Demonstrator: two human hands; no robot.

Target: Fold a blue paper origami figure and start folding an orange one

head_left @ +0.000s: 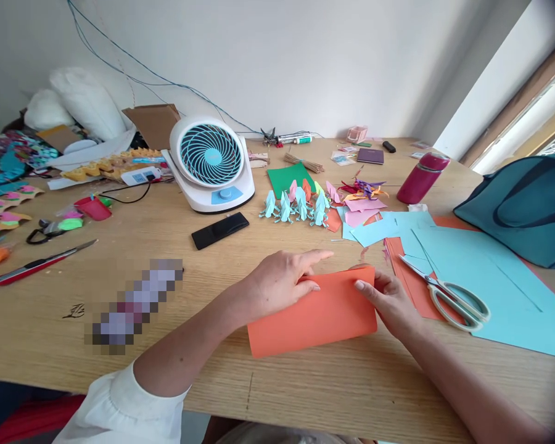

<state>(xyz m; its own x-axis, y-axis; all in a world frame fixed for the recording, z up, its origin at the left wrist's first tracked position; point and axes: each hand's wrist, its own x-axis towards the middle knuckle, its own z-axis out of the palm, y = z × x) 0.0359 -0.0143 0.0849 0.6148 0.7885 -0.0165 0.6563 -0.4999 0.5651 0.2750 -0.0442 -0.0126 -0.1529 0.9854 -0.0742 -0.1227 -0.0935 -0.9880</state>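
Observation:
An orange sheet of paper (314,320), which looks bent over along its far edge, is held up between my two hands just above the table. My left hand (282,277) grips it at the upper left, thumb on the near face and index finger stretched out past the edge. At the upper right corner my right hand (391,299) pinches the sheet, its thumb in front and the other fingers mostly hidden behind. White-handled scissors (448,296) lie to the right on orange and light blue paper (499,277).
Folded paper figures (300,203) stand beyond my hands, near a green sheet (287,179) and coloured scraps (363,213). A white fan (210,157), black phone (221,230), utility knife (37,264), red bottle (423,177) and teal bag (522,209) surround the work area.

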